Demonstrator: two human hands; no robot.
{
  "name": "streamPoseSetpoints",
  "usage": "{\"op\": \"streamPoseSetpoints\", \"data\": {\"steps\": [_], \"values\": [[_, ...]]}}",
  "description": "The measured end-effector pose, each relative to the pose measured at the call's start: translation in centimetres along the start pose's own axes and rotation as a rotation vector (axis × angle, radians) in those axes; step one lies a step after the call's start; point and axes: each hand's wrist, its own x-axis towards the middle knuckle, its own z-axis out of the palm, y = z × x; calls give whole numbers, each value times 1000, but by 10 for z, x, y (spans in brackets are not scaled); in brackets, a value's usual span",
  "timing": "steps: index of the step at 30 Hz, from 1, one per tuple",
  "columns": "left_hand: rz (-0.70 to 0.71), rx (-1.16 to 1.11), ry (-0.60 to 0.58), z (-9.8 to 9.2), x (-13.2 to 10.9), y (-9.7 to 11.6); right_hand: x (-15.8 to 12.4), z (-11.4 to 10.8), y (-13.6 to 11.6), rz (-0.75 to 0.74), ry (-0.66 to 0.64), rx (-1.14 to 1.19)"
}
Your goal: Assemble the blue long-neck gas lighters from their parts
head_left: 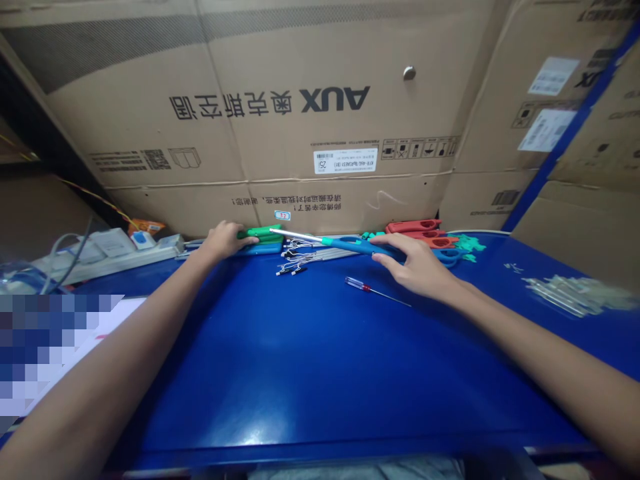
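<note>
Right hand (415, 267) grips a blue tool (353, 246); a screwdriver (367, 289) lies at the hand's eight o'clock. Left hand (225, 239) touches a green handle (262, 233), grip unclear.

Screwdriver (367, 288) on table (280, 360), near right hand (417, 265) — cardboard (280, 147) behind.

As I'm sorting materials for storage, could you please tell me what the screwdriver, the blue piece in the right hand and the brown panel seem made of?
Screwdriver: handle apparently shiny, see-through plastic with a red collar; slim grey shaft, likely metal.
Blue piece: probably smooth plastic, given its even colour, though a coating is possible.
Brown panel: matte cardboard, judging by creases and printed lettering.
</note>
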Motion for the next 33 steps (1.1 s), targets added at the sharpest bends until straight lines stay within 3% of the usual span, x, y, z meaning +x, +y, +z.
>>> {"op": "streamPoseSetpoints", "data": {"steps": [21, 33], "values": [[57, 37, -185, -13, 11, 8, 0, 1, -1, -6, -17, 3], [77, 25, -138, -11, 12, 10, 1, 1, -5, -9, -16, -5]]}}
